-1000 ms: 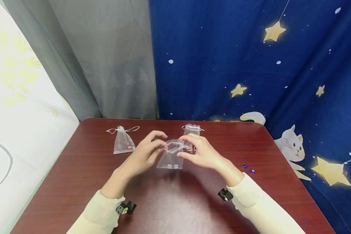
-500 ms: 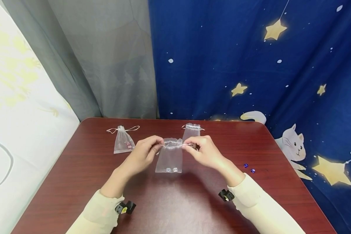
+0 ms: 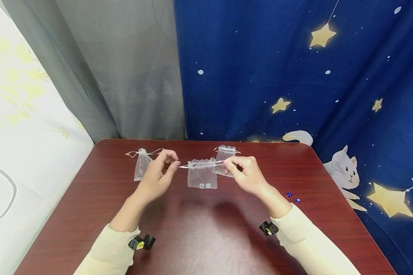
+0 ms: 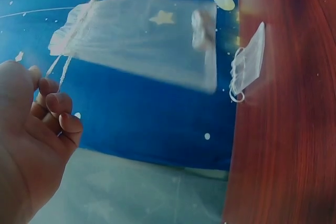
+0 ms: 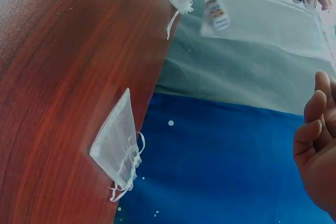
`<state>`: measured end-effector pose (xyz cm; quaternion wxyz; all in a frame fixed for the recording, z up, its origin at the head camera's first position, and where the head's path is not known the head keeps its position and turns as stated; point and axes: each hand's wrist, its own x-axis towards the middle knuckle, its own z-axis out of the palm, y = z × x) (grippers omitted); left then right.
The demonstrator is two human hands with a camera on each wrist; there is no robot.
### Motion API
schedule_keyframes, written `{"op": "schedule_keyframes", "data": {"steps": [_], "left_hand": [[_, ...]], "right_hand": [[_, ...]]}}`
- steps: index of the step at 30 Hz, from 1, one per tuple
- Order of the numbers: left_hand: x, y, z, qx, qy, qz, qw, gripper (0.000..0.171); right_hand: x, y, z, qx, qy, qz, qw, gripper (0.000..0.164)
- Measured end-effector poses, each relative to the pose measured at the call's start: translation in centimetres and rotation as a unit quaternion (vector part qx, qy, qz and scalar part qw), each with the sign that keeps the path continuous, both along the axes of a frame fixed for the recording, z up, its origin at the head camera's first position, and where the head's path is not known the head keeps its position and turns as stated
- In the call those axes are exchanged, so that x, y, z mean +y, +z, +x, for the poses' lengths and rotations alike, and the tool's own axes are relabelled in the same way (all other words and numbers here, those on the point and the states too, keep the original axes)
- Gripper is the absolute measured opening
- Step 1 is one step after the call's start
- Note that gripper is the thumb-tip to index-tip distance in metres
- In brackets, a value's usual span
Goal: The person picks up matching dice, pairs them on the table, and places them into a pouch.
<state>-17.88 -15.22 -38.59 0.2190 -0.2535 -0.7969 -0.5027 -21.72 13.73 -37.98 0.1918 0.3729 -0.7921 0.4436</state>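
Between the two hands hangs a sheer white drawstring pouch (image 3: pixel 202 175), its mouth gathered a little; the left wrist view shows the pouch (image 4: pixel 142 40) against the curtain. Two white dice (image 3: pixel 205 186) lie in its bottom. My left hand (image 3: pixel 158 173) pinches the drawstring loop on the left with thumb and fingertips. On the other side, my right hand (image 3: pixel 246 173) pinches the opposite loop. Both cords are stretched between the hands. In the right wrist view my right hand (image 5: pixel 320 145) appears at the edge, so its fingertips show only partly.
A tied pouch (image 3: pixel 142 166) with red dice, now partly behind my left hand, lies back left on the brown table (image 3: pixel 199 236). Another pouch (image 3: pixel 225 152) lies flat behind the held one. Two blue dice (image 3: pixel 293 197) rest at right. Curtains hang behind.
Fingers at the pouch's rim have moved to its drawstrings and gripped them. The hands have drawn apart, the left further leftward, pulling the cords out and narrowing the mouth. The pouch has risen slightly.
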Motion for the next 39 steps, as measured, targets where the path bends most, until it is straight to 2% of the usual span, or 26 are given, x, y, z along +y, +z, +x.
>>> {"op": "schedule_keyframes", "data": {"steps": [11,17,21,25,32,35,39], "left_hand": [[-2.3,0.0,-0.4,0.041,0.018,-0.011,0.9989,0.017],[-3.2,-0.6,-0.8,0.066,0.033,-0.025,0.997,0.02],[-3.7,-1.1,-1.2,0.065,0.051,-0.034,0.996,0.018],[-4.5,-1.8,-1.5,0.039,0.064,-0.056,0.9956,0.016],[-6.1,-3.9,-2.8,-0.033,0.075,-0.098,0.9918,0.013],[-6.7,-4.6,-3.5,-0.048,0.077,-0.113,0.9894,0.012],[-7.3,-5.4,-4.5,-0.063,0.084,-0.133,0.9855,0.011]], "right_hand": [[0.7,-0.8,-0.5,-0.037,-0.032,-0.019,0.999,0.022],[0.3,-1.8,-1.7,-0.041,-0.043,-0.003,0.998,0.025],[-0.4,-2.4,-2.6,-0.051,-0.045,0.003,0.998,0.024],[-1.1,-3.3,-3.5,-0.065,-0.045,0.019,0.997,0.021],[-2.9,-5.3,-5.4,-0.101,-0.059,0.078,0.99,0.021],[-3.9,-5.9,-6.3,-0.11,-0.074,0.105,0.986,0.021],[-5.2,-6.2,-7.7,-0.099,-0.104,0.138,0.98,0.022]]}}
